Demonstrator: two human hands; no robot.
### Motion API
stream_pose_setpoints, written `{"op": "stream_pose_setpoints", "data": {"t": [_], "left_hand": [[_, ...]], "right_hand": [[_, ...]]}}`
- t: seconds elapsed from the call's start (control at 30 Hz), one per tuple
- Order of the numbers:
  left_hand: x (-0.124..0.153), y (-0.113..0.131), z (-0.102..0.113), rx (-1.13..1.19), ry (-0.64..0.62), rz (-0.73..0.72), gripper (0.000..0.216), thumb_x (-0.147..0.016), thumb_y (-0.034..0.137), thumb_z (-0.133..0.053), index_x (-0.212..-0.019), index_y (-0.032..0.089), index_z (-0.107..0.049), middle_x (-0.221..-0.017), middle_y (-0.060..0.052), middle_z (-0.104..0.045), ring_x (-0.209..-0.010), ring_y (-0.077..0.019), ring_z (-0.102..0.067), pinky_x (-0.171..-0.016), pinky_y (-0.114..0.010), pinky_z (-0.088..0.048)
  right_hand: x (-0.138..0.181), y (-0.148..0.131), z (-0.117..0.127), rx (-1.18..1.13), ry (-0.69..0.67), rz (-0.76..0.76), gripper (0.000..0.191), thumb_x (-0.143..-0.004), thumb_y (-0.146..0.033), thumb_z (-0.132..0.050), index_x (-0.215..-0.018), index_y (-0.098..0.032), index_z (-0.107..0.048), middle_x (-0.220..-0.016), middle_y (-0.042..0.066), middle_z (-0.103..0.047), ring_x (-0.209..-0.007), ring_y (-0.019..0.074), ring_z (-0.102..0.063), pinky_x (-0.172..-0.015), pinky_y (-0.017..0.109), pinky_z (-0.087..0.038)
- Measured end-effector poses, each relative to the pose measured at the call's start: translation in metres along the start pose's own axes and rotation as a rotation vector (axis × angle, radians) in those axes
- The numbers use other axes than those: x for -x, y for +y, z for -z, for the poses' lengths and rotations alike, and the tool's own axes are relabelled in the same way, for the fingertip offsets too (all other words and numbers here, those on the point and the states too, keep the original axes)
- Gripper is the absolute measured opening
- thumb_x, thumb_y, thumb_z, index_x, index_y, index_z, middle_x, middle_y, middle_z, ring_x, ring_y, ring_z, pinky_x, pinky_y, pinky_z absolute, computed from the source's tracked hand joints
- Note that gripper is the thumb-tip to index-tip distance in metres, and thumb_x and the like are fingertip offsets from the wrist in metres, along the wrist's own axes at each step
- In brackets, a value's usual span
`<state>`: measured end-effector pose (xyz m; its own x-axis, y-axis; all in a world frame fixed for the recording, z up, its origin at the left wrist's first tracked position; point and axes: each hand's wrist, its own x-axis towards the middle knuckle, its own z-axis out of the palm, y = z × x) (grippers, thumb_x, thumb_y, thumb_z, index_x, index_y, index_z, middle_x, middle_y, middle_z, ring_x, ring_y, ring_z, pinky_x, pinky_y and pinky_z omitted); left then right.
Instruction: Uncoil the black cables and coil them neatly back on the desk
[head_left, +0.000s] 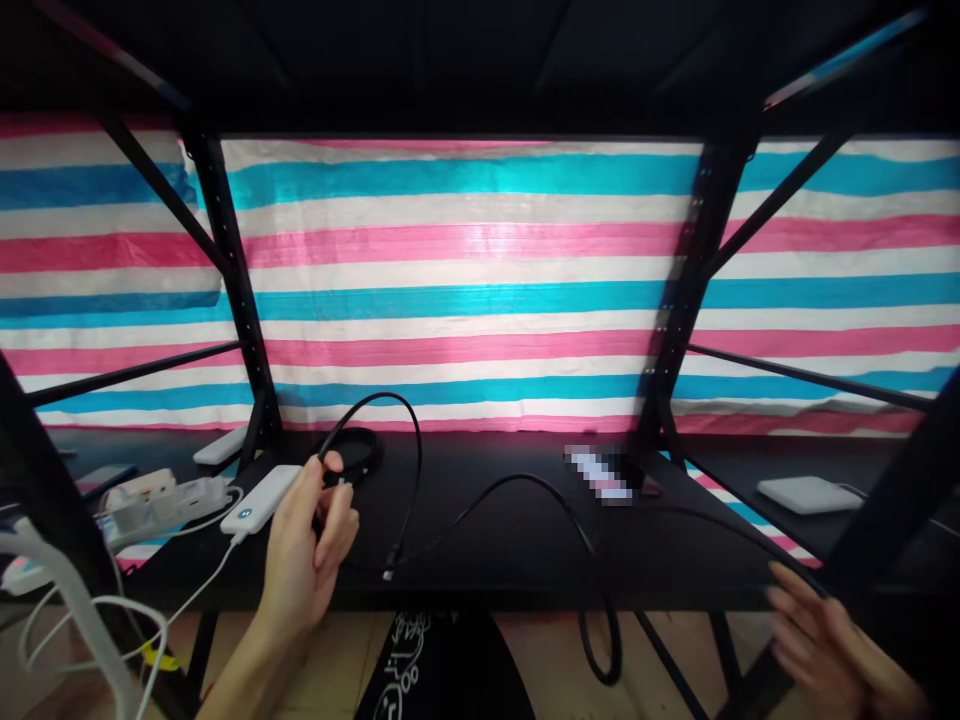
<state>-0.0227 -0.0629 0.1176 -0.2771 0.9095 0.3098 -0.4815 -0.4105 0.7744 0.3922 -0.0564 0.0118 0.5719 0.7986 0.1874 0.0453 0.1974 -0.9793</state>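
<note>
My left hand (pixel 311 530) is closed around a black cable (pixel 418 440) above the left part of the black shelf (pixel 480 580). A small metallic tip shows by its fingers. From there the cable arches up and drops to a dark connector end (pixel 390 565) near the shelf's front edge. More black cable loops over the middle, hangs below the front edge and runs right to my right hand (pixel 832 640). That hand, slightly blurred, has its fingers closed on the cable at the lower right. Just left of my left hand lies a white power bank (pixel 262 500) with a white cord plugged in.
A coil of black cable (pixel 364 455) rests behind my left hand. A pixelated item (pixel 600 475) lies at the back right. White power strips and cords (pixel 172 505) crowd the left. Another white box (pixel 806 494) sits on the right shelf. Black metal posts (pixel 232 270) flank the bay, with striped sheeting (pixel 465 280) behind.
</note>
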Motion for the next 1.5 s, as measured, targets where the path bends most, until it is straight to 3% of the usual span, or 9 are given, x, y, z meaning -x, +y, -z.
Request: {"op": "stream_pose_setpoints", "data": {"t": [0.23, 0.4, 0.53, 0.73, 0.97, 1.1, 1.2, 1.33, 1.5], "left_hand": [[0.038, -0.007, -0.024, -0.062, -0.131, 0.025, 0.032, -0.085, 0.049, -0.055, -0.083, 0.017, -0.057, -0.033, 0.012, -0.025, -0.034, -0.0016, -0.007, -0.039, -0.014, -0.014], [0.054, -0.008, -0.038, -0.092, -0.046, -0.01, 0.034, -0.083, 0.053, -0.056, -0.084, 0.018, -0.057, -0.036, 0.011, -0.023, -0.037, -0.0027, -0.007, -0.04, -0.016, -0.012], [0.056, -0.019, -0.038, -0.113, -0.004, -0.035, 0.034, -0.083, 0.055, -0.055, -0.085, 0.021, -0.057, -0.036, 0.011, -0.024, -0.034, -0.0034, -0.009, -0.039, -0.017, -0.012], [0.042, -0.035, -0.025, -0.141, -0.057, -0.093, 0.037, -0.088, 0.057, -0.041, -0.1, 0.025, -0.055, -0.035, 0.006, -0.04, -0.034, -0.0102, -0.029, -0.039, -0.021, -0.022], [0.022, -0.044, -0.035, -0.619, -0.523, -0.122, 0.023, -0.089, 0.04, -0.05, -0.084, 0.022, -0.063, -0.081, -0.006, -0.061, -0.08, -0.0185, -0.056, -0.076, -0.03, -0.042], [0.011, -0.055, -0.055, -0.879, -0.748, -0.206, 0.018, -0.089, 0.035, -0.052, -0.081, 0.022, -0.062, -0.11, -0.008, -0.052, -0.107, -0.0234, -0.045, -0.096, -0.039, -0.034], [-0.004, -0.059, -0.053, -0.968, -0.81, -0.237, 0.029, -0.094, 0.033, -0.04, -0.078, 0.023, -0.062, -0.103, -0.007, -0.052, -0.101, -0.0223, -0.046, -0.092, -0.041, -0.035], [-0.026, -0.062, -0.025, -1.02, -0.647, -0.367, 0.019, -0.09, 0.038, -0.049, -0.094, 0.025, -0.063, -0.105, -0.008, -0.057, -0.104, -0.0254, -0.049, -0.092, -0.045, -0.035], [-0.053, -0.07, 0.013, -1.014, -0.535, -0.357, 0.067, -0.066, 0.041, -0.077, -0.126, 0.029, -0.052, -0.129, -0.012, -0.054, -0.121, -0.0316, -0.046, -0.1, -0.047, -0.036]], "right_hand": [[0.05, -0.044, -0.098, -0.224, -0.299, 0.018, 0.058, -0.071, -0.065, -0.062, -0.105, -0.018, -0.068, -0.112, 0.014, -0.067, -0.107, 0.027, -0.062, -0.089, 0.034, -0.054], [0.079, -0.052, -0.143, -0.138, -0.568, -0.01, 0.072, -0.073, -0.056, -0.067, -0.13, -0.014, -0.051, -0.096, 0.014, -0.07, -0.072, 0.0226, -0.07, -0.047, 0.025, -0.055], [0.089, -0.048, -0.147, -0.075, -0.695, -0.087, 0.074, -0.078, -0.055, -0.061, -0.136, -0.013, -0.041, -0.063, 0.002, -0.065, -0.026, 0.0056, -0.043, -0.026, 0.014, -0.029], [0.081, -0.043, -0.133, -0.118, -0.549, -0.167, 0.066, -0.079, -0.06, -0.058, -0.123, -0.012, -0.053, -0.042, -0.007, -0.046, -0.026, 0.0014, -0.026, -0.029, 0.012, -0.018], [0.09, -0.05, -0.144, -0.182, -0.448, -0.083, 0.063, -0.078, -0.056, -0.061, -0.128, -0.016, -0.054, -0.05, -0.006, -0.049, -0.028, 0.0015, -0.027, -0.029, 0.013, -0.02], [0.097, -0.06, -0.162, -0.107, -0.593, 0.128, 0.056, -0.071, -0.039, -0.071, -0.122, -0.019, -0.061, -0.091, 0.008, -0.068, -0.069, 0.0156, -0.064, -0.058, 0.022, -0.051], [0.097, -0.069, -0.171, 0.004, -0.632, 0.18, 0.057, -0.065, -0.026, -0.074, -0.12, -0.02, -0.063, -0.107, 0.007, -0.068, -0.096, 0.0227, -0.063, -0.081, 0.028, -0.052], [0.09, -0.068, -0.179, 0.11, -0.671, 0.227, 0.037, -0.085, -0.039, -0.054, -0.111, -0.016, -0.069, -0.064, 0.003, -0.068, -0.066, 0.018, -0.063, -0.075, 0.03, -0.051], [0.085, -0.054, -0.194, 0.042, -0.748, 0.144, 0.044, -0.089, -0.046, -0.05, -0.117, -0.017, -0.066, -0.051, 0.002, -0.063, -0.039, 0.0093, -0.043, -0.043, 0.021, -0.041]]}}
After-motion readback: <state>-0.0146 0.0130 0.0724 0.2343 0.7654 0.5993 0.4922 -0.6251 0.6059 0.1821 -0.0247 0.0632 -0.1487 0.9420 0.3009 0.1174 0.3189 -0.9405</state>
